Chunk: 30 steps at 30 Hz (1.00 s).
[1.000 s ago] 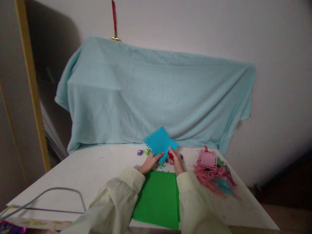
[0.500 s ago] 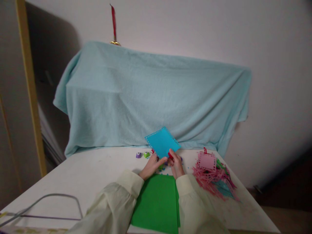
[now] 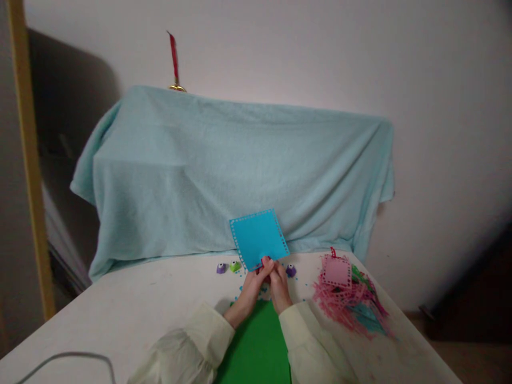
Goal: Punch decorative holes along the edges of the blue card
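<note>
Blue square paper sheet with punched border held upright, lower edge pinched by left hand and right hand; small red punch between fingertips, over green paper sheet.

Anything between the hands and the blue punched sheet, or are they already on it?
Nothing visible in the way. Both the left hand and right hand already pinch the blue sheet at its lower edge, holding it upright above the green sheet. A small red thing shows at the fingertips; what it is cannot be told.
</note>
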{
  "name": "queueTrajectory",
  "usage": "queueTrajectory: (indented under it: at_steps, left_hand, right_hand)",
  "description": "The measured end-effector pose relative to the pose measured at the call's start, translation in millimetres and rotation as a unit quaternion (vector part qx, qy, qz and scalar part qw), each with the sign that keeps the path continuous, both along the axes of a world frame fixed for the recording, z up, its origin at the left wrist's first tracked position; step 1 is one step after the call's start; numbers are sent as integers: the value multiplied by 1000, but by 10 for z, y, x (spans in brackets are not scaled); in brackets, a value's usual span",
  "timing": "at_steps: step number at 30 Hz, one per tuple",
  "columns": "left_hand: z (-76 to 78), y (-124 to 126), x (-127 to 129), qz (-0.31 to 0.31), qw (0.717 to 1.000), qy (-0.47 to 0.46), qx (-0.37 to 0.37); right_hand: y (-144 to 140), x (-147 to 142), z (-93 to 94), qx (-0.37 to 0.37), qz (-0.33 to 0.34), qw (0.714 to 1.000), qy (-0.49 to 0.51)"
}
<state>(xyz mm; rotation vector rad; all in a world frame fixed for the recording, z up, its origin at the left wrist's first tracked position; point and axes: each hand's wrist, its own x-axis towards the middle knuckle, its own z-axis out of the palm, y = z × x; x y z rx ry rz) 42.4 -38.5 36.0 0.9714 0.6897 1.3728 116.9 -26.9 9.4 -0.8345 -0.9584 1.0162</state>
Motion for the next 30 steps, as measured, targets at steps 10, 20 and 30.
queueTrajectory:
  at_steps: [10,20,30]
  left_hand:
    - [-131,41,54,-25,998,-65,0]
    - [-106,94,-79,65,987,144,41]
    - [-141,71,-126,124,968,204,74]
  right_hand:
    - [-1,-21,43,17,-8,998,-63]
    - [29,-33,85,-38,63,997,28]
    - [5,-18,102,-54,90,994,-22]
